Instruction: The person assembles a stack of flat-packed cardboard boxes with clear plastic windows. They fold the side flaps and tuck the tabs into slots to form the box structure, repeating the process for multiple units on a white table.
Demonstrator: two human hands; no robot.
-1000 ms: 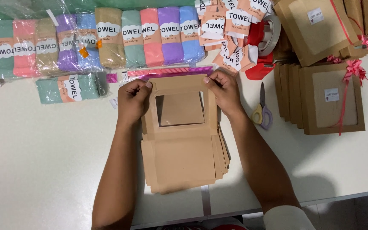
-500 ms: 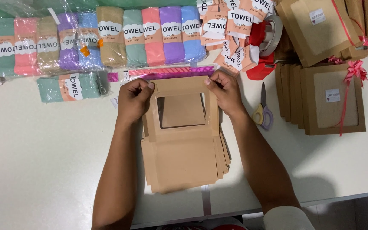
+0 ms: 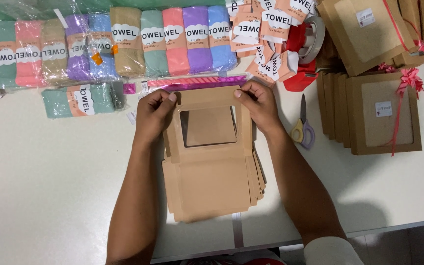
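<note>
Box windowed, brown, empty | left hand, right hand holding top corners

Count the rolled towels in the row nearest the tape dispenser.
5: tan rolled towel, green, coral, purple and blue, side by side left to right. Others may hide behind.

Bright, even overhead light; soft shadows fall under the forearms onto the bench. Glare glints on plastic wrap. Focus is sharp, edges slightly bowed.
</note>
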